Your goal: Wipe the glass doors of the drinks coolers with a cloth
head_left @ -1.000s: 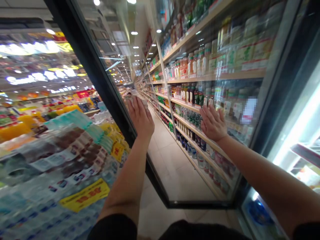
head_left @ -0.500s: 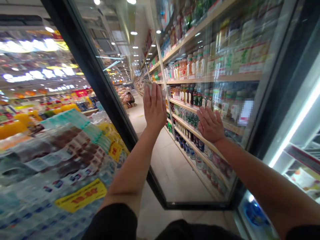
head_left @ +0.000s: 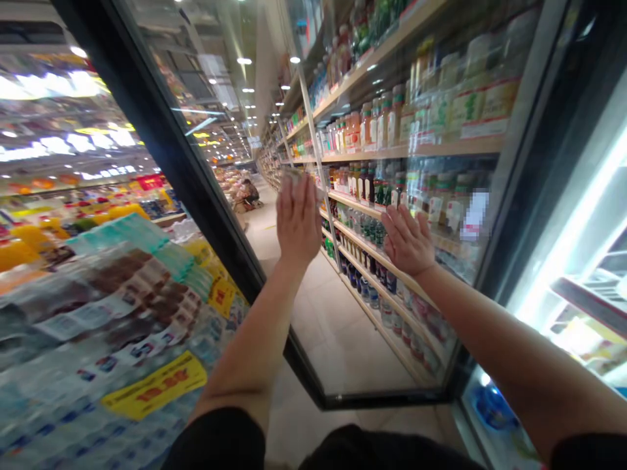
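An open glass fridge door (head_left: 353,339) with a black frame (head_left: 161,150) stands in front of me. My left hand (head_left: 298,222) lies flat against the glass with its fingers together, pressing a pale cloth (head_left: 294,173) that peeks out above the fingertips. To its right, my right hand (head_left: 406,241) rests palm-down on the same pane with fingers spread and nothing in it. Both forearms reach forward from black sleeves.
Wrapped packs of bottled water (head_left: 122,307) with a yellow sign (head_left: 151,385) are stacked at left. Shelves of drinks (head_left: 392,130) show through the glass along a tiled aisle. The lit fridge interior (head_left: 582,287) is at right. A person (head_left: 247,192) crouches far down the aisle.
My left hand slid with the cloth from beside the black frame rightward and up across the glass, then slightly down. My right hand stayed almost in place.
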A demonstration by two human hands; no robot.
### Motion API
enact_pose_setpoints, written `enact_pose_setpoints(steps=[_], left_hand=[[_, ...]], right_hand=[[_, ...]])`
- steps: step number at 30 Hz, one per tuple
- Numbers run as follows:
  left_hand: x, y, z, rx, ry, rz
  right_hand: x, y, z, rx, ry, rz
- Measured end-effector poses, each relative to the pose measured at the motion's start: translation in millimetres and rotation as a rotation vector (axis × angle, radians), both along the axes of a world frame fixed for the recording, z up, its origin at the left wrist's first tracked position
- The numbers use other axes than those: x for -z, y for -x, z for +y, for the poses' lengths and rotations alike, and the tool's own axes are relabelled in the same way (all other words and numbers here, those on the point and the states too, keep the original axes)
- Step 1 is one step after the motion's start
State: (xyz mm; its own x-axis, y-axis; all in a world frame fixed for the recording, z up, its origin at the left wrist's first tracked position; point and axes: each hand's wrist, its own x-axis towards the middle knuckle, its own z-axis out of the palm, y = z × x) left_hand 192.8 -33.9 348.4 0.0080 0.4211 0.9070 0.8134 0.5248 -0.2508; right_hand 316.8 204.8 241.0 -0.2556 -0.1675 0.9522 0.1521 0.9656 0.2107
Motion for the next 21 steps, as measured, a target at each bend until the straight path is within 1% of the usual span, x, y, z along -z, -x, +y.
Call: enact_pose_setpoints(steps=[1,2,3,4,6,7,8,9,10,11,12,14,15,16,17,18,19,20,21], left_hand=[[-8.4,3,-4,-0.011,-0.065,-0.03],[-10.1,4,-6,-0.014,-0.106,-0.048],[-4.3,3,-7,-0.012,-0.121,-0.051],[8.0,1,-7,-0.009,-0.105,-0.04],[44.2,-6,-8,0.0,0.006,0.025],[62.0,-9,-9,0.014,0.119,0.069],[75.6,-11,-11,0.037,0.225,0.112],[82.9,-10,-14,0.064,0.297,0.141],[82.6,-7,-19,0.077,0.328,0.152],[75.1,-3,-25,0.072,0.306,0.148],[62.0,3,-31,0.046,0.242,0.126],[30.1,18,-44,-0.046,0.055,0.075],[17.7,25,-50,-0.084,-0.022,0.058],[11.6,29,-53,-0.107,-0.085,0.05],[13.3,32,-56,-0.122,-0.13,0.036],[23.4,32,-56,-0.124,-0.153,0.029],[40.8,29,-56,-0.117,-0.162,0.023],[63.1,25,-55,-0.112,-0.132,0.012],[87.1,20,-54,-0.069,-0.071,0.052]], right_hand=[[0.4,0,0,-0.003,0.007,-0.004],[0.7,0,0,-0.001,0.009,-0.004],[0.8,0,0,0.003,0.007,-0.001],[0.8,0,0,0.005,0.001,0.008],[0.4,0,0,0.011,-0.015,0.026],[0.2,0,0,0.016,-0.023,0.035],[0.0,-1,-1,0.019,-0.03,0.041],[0.0,-1,-1,0.021,-0.034,0.042],[0.1,-1,-1,0.019,-0.031,0.036],[0.3,-1,0,0.013,-0.023,0.026],[0.6,-1,-1,0.005,-0.013,0.016],[1.2,-2,-1,0.0,0.002,0.001],[1.4,-2,-1,0.006,0.006,-0.002],[1.6,-2,-1,0.013,0.007,-0.003],[1.7,-2,-1,0.021,0.006,-0.004],[1.7,-1,-1,0.025,0.002,-0.003],[1.7,-1,0,0.026,-0.002,0.0],[1.7,-1,0,0.025,-0.005,0.002],[1.7,-1,0,0.023,-0.005,0.003]])
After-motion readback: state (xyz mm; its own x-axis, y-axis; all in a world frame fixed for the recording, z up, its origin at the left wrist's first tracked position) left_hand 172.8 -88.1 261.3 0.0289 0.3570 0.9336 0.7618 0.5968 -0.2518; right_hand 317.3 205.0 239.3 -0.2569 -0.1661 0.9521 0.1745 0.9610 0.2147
